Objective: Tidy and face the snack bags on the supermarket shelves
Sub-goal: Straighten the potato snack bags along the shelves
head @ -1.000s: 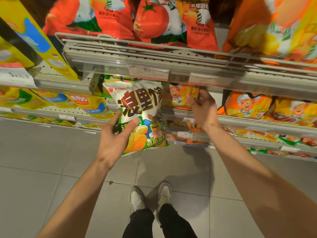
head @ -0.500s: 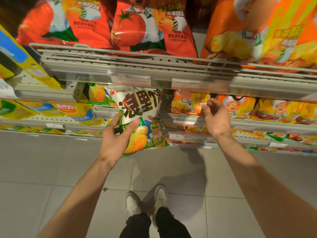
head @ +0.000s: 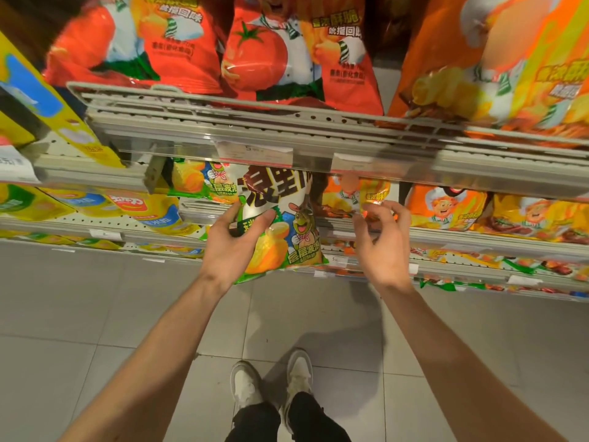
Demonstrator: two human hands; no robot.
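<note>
The left hand (head: 234,242) grips a white-and-green snack bag (head: 280,224) by its left edge, thumb across the front, holding it out just in front of the middle shelf (head: 478,236). The right hand (head: 384,242) has its fingers curled, pinching the lower corner of a small orange bag (head: 371,196) that stands on that shelf among more orange bags (head: 446,207) with a chef figure. The upper shelf (head: 287,126) carries large red tomato bags (head: 287,52) and an orange one. Yellow packets (head: 149,208) lie on the shelf to the left.
</note>
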